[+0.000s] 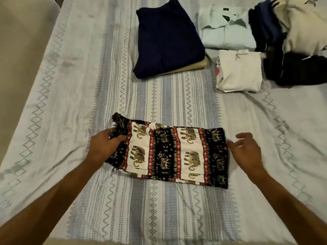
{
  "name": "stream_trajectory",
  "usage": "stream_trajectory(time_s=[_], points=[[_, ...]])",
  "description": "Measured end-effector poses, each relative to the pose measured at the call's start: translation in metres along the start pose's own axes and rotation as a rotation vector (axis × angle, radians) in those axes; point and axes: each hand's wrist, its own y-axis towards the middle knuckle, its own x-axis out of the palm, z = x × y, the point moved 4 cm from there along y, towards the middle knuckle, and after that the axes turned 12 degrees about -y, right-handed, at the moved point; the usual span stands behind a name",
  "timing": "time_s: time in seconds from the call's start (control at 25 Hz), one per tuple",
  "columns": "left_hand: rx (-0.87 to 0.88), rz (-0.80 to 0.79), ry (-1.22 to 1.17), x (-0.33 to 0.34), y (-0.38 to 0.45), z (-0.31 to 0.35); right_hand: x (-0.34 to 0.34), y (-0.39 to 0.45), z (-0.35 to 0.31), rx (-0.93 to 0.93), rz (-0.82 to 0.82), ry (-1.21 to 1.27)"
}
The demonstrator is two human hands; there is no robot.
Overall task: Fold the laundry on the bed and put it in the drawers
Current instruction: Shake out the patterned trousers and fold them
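A folded garment with a black, white and red elephant print [169, 152] lies flat on the bed in front of me. My left hand [104, 147] grips its left end, fingers curled round the bunched black fabric. My right hand [246, 151] hovers at the garment's right edge with fingers loosely spread, fingertips at or just off the cloth, holding nothing.
The bed is covered by a white sheet [70, 85] with grey zigzag stripes. Farther back lie a folded navy garment [168, 39] on a beige one, a folded pale shirt [226, 29], a folded cream piece [240, 71], and a dark and cream unfolded pile [297, 41] at the right.
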Motion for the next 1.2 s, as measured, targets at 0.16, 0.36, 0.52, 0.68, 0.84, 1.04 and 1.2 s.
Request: stream_trajectory(time_s=[0.16,0.36,0.52,0.68,0.84,1.04,1.2], points=[[0.181,0.024,0.009,0.019,-0.047,0.048,0.010,-0.017,-0.018,0.041,-0.202,0.489],[0.362,-0.026,-0.082,0.096,-0.125,0.115,0.027,-0.032,0.007,0.438,-0.646,0.931],[0.470,-0.030,0.181,0.189,-0.162,0.125,0.017,-0.026,0.035,0.486,-0.716,1.059],[0.439,-0.157,0.288,0.261,-0.184,0.108,0.008,-0.021,0.038,0.387,-0.779,0.918],[0.427,-0.216,0.299,0.283,-0.187,0.090,0.004,-0.018,0.029,0.285,-0.738,0.700],[0.525,-0.429,0.088,0.254,-0.182,0.090,0.014,-0.016,0.020,0.195,-0.526,0.548],[0.446,-0.027,-0.075,0.184,-0.136,0.068,0.038,-0.016,0.033,0.194,-0.655,0.492]])
